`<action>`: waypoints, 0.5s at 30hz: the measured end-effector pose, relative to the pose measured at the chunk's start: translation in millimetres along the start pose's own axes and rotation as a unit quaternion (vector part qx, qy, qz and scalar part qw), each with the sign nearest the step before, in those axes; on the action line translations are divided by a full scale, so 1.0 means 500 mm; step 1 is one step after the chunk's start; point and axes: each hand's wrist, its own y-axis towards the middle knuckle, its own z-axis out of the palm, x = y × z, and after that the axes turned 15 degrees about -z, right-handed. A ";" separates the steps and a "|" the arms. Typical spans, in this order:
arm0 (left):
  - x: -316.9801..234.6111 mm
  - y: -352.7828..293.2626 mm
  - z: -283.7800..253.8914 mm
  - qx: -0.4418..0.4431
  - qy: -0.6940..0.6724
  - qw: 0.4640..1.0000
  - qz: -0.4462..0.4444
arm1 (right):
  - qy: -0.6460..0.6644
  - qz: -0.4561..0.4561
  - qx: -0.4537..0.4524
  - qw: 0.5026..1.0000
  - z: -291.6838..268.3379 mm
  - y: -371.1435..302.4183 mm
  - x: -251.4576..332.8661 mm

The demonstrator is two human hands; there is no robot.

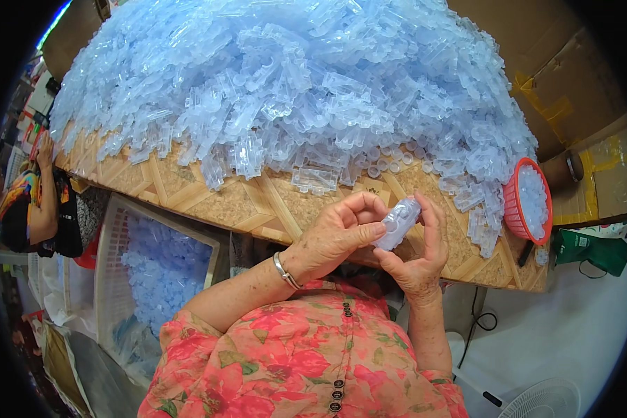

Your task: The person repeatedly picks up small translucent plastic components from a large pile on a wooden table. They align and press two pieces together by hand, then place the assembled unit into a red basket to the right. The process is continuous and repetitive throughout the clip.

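Between my two hands, just above the table's near edge, is a small translucent plastic piece (398, 224), rounded and held at a tilt. My left hand (338, 230) pinches its left side with thumb and fingers. Around the right side and lower end curl the fingers and thumb of my right hand (421, 254). The piece's exact kind is not clear. Beyond my hands, a large heap of clear bluish plastic parts (299, 76) covers most of the table (258, 198). Several small clear rings (395, 167) lie at the heap's near edge.
A red basket (514, 209) of small clear parts stands at the table's right end. Left below the table is a pale crate (111, 268) of similar parts. Cardboard boxes (557, 76) rise at the right, a fan (547, 400) stands lower right, and another person's arm (47, 191) shows far left.
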 end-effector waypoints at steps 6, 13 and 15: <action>-0.002 -0.001 0.010 -0.022 0.020 0.999 0.029 | -0.005 -0.030 0.005 1.000 0.004 -0.001 -0.002; -0.010 -0.011 0.017 -0.020 0.023 1.000 -0.004 | 0.006 -0.034 0.008 0.999 0.007 -0.004 -0.007; -0.009 -0.012 0.016 -0.023 0.025 0.999 -0.010 | 0.008 -0.034 0.007 0.999 0.007 -0.005 -0.007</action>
